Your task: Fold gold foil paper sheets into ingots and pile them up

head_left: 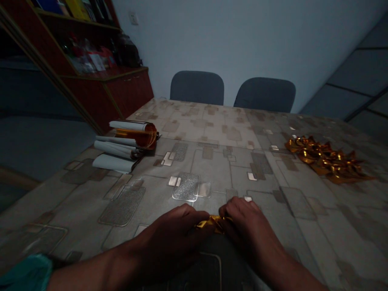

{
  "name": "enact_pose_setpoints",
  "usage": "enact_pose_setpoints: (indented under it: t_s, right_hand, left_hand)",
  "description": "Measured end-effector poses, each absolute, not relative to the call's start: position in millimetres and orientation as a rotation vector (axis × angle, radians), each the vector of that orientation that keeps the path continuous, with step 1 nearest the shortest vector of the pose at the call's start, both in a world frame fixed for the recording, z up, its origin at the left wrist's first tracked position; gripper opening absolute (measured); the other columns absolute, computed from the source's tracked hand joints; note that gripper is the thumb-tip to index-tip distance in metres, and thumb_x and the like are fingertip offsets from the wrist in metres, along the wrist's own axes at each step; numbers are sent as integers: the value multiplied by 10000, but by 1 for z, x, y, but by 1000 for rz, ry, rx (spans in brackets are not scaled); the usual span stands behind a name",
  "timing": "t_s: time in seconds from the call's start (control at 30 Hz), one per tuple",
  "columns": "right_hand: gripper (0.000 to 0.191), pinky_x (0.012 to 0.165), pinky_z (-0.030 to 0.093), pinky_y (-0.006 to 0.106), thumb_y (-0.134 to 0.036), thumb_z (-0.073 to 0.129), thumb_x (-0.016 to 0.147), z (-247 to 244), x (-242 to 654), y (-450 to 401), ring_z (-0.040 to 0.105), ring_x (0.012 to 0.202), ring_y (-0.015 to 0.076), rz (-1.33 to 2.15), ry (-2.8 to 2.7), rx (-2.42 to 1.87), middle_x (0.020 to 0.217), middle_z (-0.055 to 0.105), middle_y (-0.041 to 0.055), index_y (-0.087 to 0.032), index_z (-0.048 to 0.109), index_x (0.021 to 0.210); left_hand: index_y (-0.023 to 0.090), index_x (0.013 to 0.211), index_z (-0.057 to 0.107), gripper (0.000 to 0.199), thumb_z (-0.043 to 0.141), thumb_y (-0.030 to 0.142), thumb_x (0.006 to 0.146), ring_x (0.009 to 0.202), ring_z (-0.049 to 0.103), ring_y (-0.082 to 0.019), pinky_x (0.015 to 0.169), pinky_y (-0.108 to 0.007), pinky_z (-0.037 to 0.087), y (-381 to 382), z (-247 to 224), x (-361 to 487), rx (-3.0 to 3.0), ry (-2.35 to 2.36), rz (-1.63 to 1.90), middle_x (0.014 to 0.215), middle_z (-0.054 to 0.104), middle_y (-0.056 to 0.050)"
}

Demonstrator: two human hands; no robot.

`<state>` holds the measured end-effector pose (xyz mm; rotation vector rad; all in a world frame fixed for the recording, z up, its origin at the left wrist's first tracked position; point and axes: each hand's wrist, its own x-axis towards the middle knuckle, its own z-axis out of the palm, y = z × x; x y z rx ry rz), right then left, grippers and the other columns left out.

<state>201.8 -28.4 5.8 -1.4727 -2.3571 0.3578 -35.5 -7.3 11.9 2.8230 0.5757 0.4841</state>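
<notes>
A small piece of folded gold foil paper (pixel 214 222) is held between my two hands, low over the near part of the table. My left hand (pixel 184 224) pinches its left end, with the fingers closed around it. At the other end, my right hand (pixel 242 218) grips the foil, its fingers curled. Most of the foil is covered by my fingers, so its full shape is hidden. To the right lies a cluster of folded gold foil ingots (pixel 325 157), set close together in rows.
Curled sheets of gold foil paper with pale backs (pixel 121 147) lie in a stack on the left of the patterned tablecloth (pixel 212 161). Two grey chairs (pixel 197 87) stand at the far edge. Behind on the left is a red-brown cabinet (pixel 127 91) with things on its shelves.
</notes>
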Motion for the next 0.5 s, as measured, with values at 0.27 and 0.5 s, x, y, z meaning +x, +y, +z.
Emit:
enact_pose_setpoints:
  t_s: [0.27,0.5]
  right_hand:
    - [138,673,325,331,-142,609,871,-3,199,-28,552,682,194,194,-2350,-1495,727,604,-4,-218,599,756]
    - [136,664,319,341,-121,605,860,3,196,-29,546,690,205,138,-2393,-1527,748,608,11,-219,604,766]
  left_hand:
    - [130,1378,409,503,520,123,887,966,573,-234,844,-373,537,-10,9,-36,2838,570,332,1249,596,-136]
    - [120,1346,452,454,527,147,899,1011,576,-235,883,-361,516,-13,12,-34,2910,594,267,1294,596,-121]
